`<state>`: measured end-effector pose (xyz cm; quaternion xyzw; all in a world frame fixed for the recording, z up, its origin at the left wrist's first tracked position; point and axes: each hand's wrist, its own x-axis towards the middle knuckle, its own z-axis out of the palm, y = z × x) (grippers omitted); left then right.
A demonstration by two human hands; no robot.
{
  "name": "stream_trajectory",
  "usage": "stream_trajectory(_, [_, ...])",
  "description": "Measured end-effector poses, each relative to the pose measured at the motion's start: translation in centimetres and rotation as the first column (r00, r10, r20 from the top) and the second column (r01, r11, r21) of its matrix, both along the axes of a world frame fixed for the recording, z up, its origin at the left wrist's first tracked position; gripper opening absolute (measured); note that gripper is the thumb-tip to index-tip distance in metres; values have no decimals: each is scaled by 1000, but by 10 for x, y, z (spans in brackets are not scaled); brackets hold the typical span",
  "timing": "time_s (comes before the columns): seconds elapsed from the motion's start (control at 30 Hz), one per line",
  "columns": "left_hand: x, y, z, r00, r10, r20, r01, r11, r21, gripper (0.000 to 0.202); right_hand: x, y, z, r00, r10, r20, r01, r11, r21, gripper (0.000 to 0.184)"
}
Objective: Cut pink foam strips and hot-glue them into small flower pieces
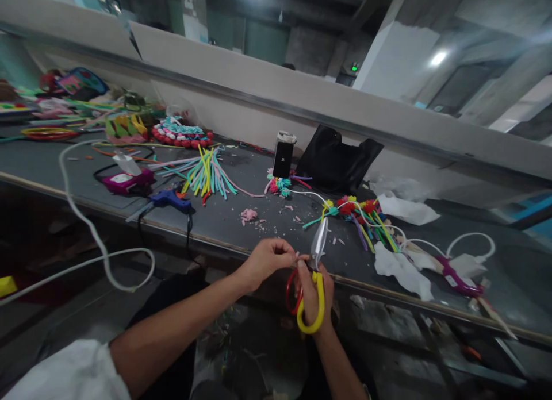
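My right hand (311,293) grips a pair of scissors (314,279) with one yellow and one red handle loop, blades pointing up over the near edge of the dark worktable (259,227). My left hand (268,261) is pinched just left of the blades, holding something small I cannot make out. Both hands hover at the table's front edge. Pink scraps (249,215) lie on the table just beyond my hands.
Bundles of coloured pipe cleaners (206,176) and finished flower pieces (360,213) lie across the table. A blue glue gun (170,200), a magenta device (125,181), a phone (283,157), a black bag (336,158), white paper (403,268) and a white cable (86,227) surround them.
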<state>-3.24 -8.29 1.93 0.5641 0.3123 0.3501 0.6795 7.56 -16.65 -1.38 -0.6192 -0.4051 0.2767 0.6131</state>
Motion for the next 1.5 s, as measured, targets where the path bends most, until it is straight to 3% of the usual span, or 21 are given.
stream_trajectory(0.17, [-2,3,8,979,192,66,-195,980,37,12,-9,3,-12,971,110,212,-90,991,-102,27])
stream_trajectory(0.37, [-4,7,4,964,264,23,-264,956,126,6,-22,5,-19,903,145,405,-123,989,-81,20])
stream_trajectory(1.5, [-3,8,-1,943,333,-20,-320,919,232,7,-26,1,-14,907,150,394,-133,989,-70,23])
